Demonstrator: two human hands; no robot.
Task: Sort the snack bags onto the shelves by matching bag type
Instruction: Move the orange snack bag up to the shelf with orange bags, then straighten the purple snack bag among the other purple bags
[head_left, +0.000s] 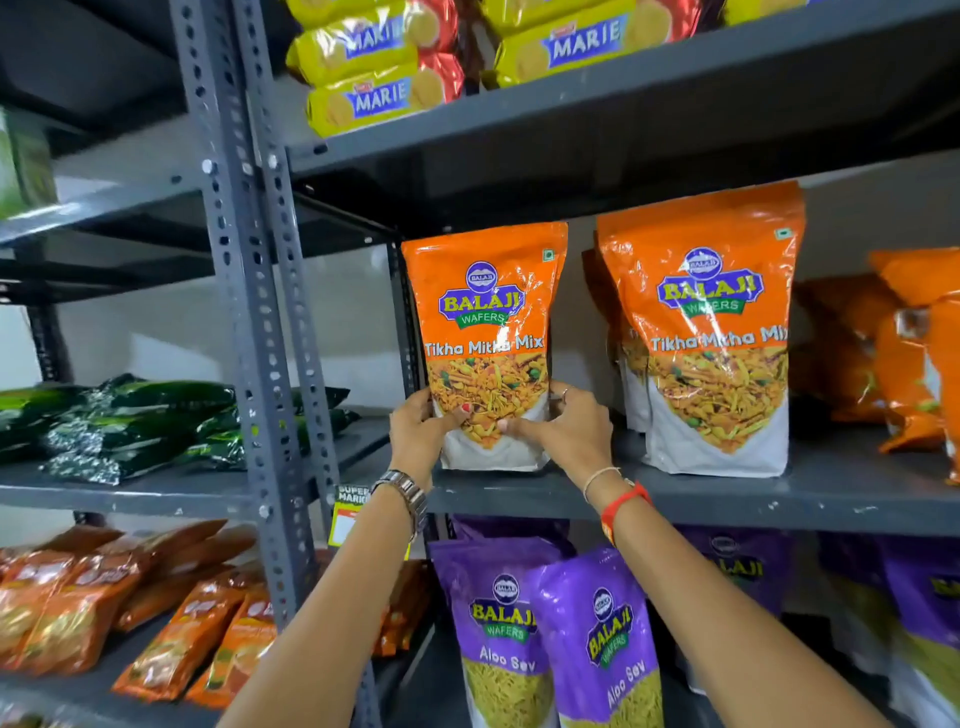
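Low in the frame stand purple "Balaji Wafers Aloo Sev" bags (597, 639). At centre, the left hand (418, 431) and right hand (563, 423) grasp an orange "Tikha Mitha Mix" bag (485, 332), upright on the middle shelf (727, 499) (placement step, apparently). Next: release beside its twin (711, 332). Top: "Marie" packs (374, 93).

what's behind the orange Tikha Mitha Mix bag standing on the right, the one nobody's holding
Behind the right Tikha Mitha Mix bag, the edge of another orange bag shows at its left side. Whether more stand further back is hidden.
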